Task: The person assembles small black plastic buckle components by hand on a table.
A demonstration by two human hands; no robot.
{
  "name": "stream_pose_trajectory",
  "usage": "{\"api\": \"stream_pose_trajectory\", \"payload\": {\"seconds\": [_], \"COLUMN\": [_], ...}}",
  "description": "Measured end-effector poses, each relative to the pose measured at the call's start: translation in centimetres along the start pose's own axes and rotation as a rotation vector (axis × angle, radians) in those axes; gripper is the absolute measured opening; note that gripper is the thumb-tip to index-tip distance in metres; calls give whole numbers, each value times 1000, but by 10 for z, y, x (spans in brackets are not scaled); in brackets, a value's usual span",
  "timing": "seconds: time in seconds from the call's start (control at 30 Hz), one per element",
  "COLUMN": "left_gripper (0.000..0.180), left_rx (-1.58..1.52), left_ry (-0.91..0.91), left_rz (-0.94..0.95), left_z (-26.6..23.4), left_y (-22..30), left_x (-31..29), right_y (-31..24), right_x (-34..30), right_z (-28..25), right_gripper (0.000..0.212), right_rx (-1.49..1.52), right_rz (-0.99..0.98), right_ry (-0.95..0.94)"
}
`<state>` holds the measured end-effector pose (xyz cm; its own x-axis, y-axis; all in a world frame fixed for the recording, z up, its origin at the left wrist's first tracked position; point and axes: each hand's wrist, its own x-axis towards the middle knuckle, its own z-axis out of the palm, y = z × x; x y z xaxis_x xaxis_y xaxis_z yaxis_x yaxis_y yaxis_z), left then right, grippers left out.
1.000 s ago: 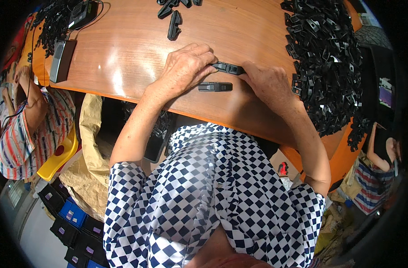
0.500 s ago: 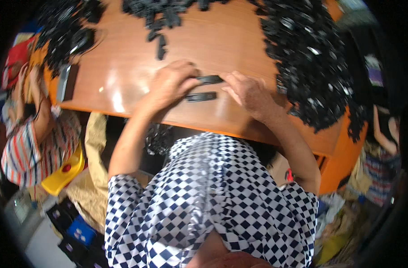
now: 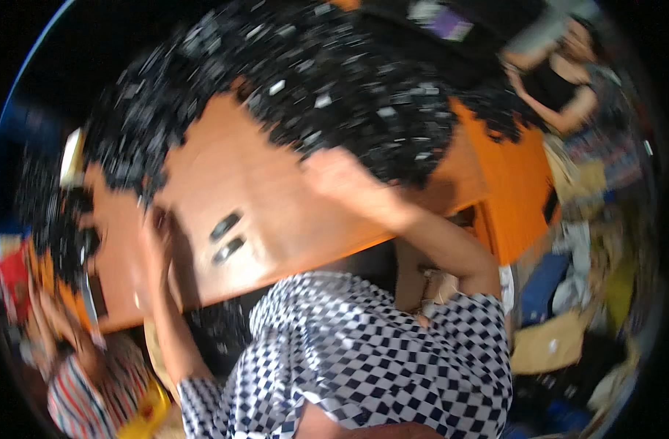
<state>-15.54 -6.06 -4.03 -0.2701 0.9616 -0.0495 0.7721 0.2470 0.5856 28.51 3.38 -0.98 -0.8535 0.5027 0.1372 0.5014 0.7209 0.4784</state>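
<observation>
Two small black oblong pieces (image 3: 225, 226) lie side by side on the brown tabletop (image 3: 276, 219), touched by neither hand. My left hand (image 3: 155, 238) is to the left of them, its fingertips by the lower tip of the left part of a heap of black pieces (image 3: 140, 139). Farther right, my right hand (image 3: 340, 178) reaches to the near edge of the heap's right part (image 3: 349, 95). Both hands are smeared by motion, so whether their fingers hold a piece cannot be made out.
The table's front edge (image 3: 334, 255) runs before my body, with an orange side part (image 3: 514, 183) at right. Co-workers sit at the lower left (image 3: 93, 388) and upper right (image 3: 569, 95). Bags and a tan envelope (image 3: 548, 342) lie at right.
My hands have let go of the two black pieces and moved apart, the left one leftward, the right one to the heap. The whole view has turned, bringing the right heap toward the middle.
</observation>
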Motion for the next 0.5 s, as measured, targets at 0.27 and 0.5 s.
{"api": "stream_pose_trajectory", "payload": {"seconds": [0.27, 0.5], "left_gripper": [11, 9], "left_rx": [-754, -795], "left_ry": [-4, -198], "left_rz": [127, -153], "left_z": [10, 37], "left_y": [-72, 59], "left_x": [7, 9], "right_y": [-6, 3], "right_x": [0, 22], "right_z": [7, 1], "right_gripper": [18, 10], "right_rx": [-105, 245], "right_rz": [-3, 119], "right_ry": [451, 230]}}
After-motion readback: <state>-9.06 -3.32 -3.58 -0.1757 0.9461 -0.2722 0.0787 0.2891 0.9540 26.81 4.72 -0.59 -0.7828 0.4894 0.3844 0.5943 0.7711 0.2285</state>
